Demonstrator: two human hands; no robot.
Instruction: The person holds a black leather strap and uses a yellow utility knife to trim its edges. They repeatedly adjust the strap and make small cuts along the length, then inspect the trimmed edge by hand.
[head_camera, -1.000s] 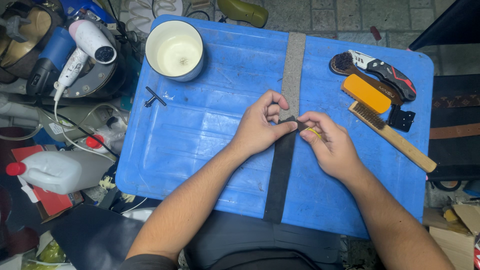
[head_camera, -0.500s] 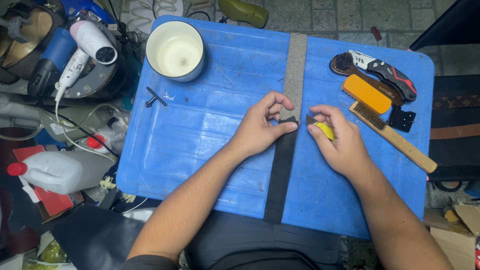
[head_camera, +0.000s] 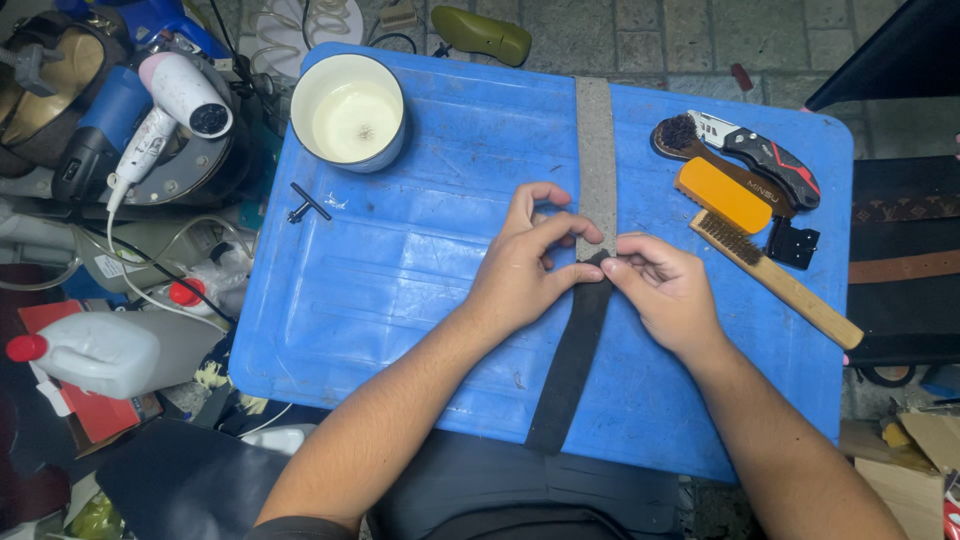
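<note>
left hand (head_camera: 525, 265): I see it pinching the strap (head_camera: 585, 320), pressing it flat on the table (head_camera: 400, 290).
right hand (head_camera: 665, 290): pinching the same spot; whether it grips something small, cannot tell.

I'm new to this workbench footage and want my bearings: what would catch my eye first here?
First, both hands meeting mid-board: the left hand and right hand pinch a long strap, grey above and black below, lying across the blue board. Next, the white bowl at the board's upper left corner. Then the tools at the upper right: an orange block, a wooden wire brush and a folding utility knife.
</note>
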